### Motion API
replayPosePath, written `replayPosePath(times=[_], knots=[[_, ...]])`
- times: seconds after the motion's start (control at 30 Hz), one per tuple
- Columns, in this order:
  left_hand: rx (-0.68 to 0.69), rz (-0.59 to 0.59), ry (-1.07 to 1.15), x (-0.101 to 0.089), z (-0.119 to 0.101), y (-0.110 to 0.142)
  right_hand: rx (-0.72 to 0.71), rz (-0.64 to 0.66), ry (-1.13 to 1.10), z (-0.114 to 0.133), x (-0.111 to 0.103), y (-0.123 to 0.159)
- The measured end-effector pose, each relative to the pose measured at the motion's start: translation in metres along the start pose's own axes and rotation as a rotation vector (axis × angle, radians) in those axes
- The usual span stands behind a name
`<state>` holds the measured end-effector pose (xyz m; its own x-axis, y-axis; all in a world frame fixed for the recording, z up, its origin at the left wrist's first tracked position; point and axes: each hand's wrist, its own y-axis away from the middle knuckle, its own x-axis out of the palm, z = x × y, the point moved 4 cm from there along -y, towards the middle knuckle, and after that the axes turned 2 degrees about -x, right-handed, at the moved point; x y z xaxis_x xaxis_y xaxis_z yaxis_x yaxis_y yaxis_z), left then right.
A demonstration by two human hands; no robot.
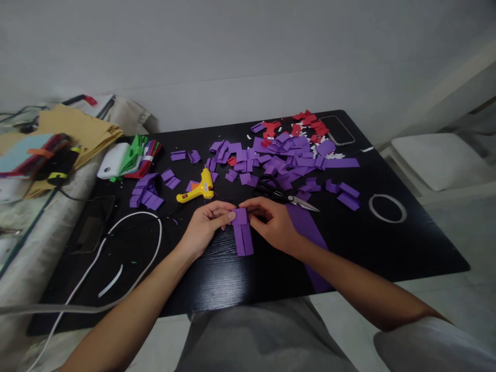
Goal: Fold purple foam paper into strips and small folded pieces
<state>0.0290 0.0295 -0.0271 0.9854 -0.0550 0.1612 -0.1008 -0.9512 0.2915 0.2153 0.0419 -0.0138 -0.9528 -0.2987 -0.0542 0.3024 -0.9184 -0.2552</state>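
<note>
Between my two hands is a strip of purple paper, its upper end folded over and its lower end hanging toward me. My left hand pinches the folded end with thumb and fingers. At the opposite edge, my right hand has its fingers closed on the same fold. Just beyond my left hand lies a yellow glue gun. Black-handled scissors rest open beyond my right hand. A long flat purple paper sheet passes partly under my right hand and forearm.
Many folded purple paper pieces cover the back of the black table, with red pieces behind. A tape ring lies right. A white cable loops at left near a dark phone. Bundled coloured paper lies back left.
</note>
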Motion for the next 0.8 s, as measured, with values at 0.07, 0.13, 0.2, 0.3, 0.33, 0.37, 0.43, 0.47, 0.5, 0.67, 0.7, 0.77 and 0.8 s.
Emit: replayPosePath(times=[0.07,0.13,0.2,0.3,0.33,0.37,0.43,0.47,0.5,0.67,0.7,0.77,0.8], knots=[[-0.001,0.0,-0.004,0.0,0.0,0.0,0.013,-0.015,0.003,-0.001,0.0,0.0],[-0.003,-0.001,-0.001,0.0,0.0,0.0,0.009,-0.021,0.01,-0.001,0.0,0.0],[-0.004,0.007,0.008,0.001,0.0,0.0,-0.01,-0.015,0.034,0.0,0.001,0.001],[-0.012,0.015,0.018,0.002,0.0,0.001,-0.065,-0.008,0.085,0.002,0.001,0.002],[-0.017,0.016,0.019,0.003,-0.001,0.001,-0.096,-0.007,0.105,0.004,0.0,0.003],[-0.025,0.018,0.018,0.003,-0.001,0.001,-0.134,-0.003,0.13,0.005,0.0,0.003],[-0.039,0.029,0.016,0.004,-0.002,0.001,-0.222,0.015,0.197,0.009,-0.001,0.003],[-0.046,0.035,0.014,0.004,-0.002,0.001,-0.26,0.027,0.231,0.01,-0.001,0.003],[-0.052,0.04,0.011,0.005,-0.002,0.001,-0.29,0.039,0.259,0.011,-0.001,0.002],[-0.075,0.058,0.013,0.007,-0.002,0.0,-0.25,0.065,0.273,0.008,-0.001,0.0],[-0.078,0.062,0.012,0.007,-0.002,0.0,-0.219,0.063,0.264,0.006,-0.001,0.0],[-0.079,0.067,0.007,0.007,-0.001,0.0,-0.151,0.054,0.231,0.001,-0.001,0.0],[-0.076,0.071,0.001,0.008,-0.001,0.0,-0.112,0.046,0.207,-0.001,-0.001,0.0]])
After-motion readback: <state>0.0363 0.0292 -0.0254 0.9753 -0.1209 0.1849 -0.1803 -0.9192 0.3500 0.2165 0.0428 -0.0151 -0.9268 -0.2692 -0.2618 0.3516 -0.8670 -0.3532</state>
